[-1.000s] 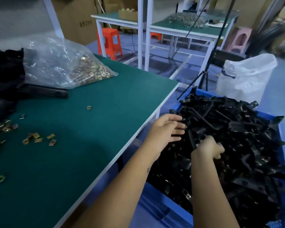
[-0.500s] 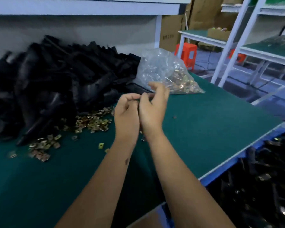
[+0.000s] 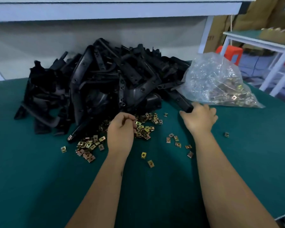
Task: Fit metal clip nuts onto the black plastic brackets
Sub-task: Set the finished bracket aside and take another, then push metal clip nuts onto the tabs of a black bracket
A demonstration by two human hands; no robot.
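1. A heap of black plastic brackets fills the far middle of the green counter, against the back edge.
2. Loose metal clip nuts lie scattered at the heap's near foot, with strays trailing toward the right.
3. The left hand hovers over the nuts, its grip curled, fingertips down among them; whether it pinches one cannot be told.
4. The right hand clasps the near end of one bracket jutting from the heap's right side.
5. A clear plastic bag of more nuts lies just beyond the right hand, toward the right edge.
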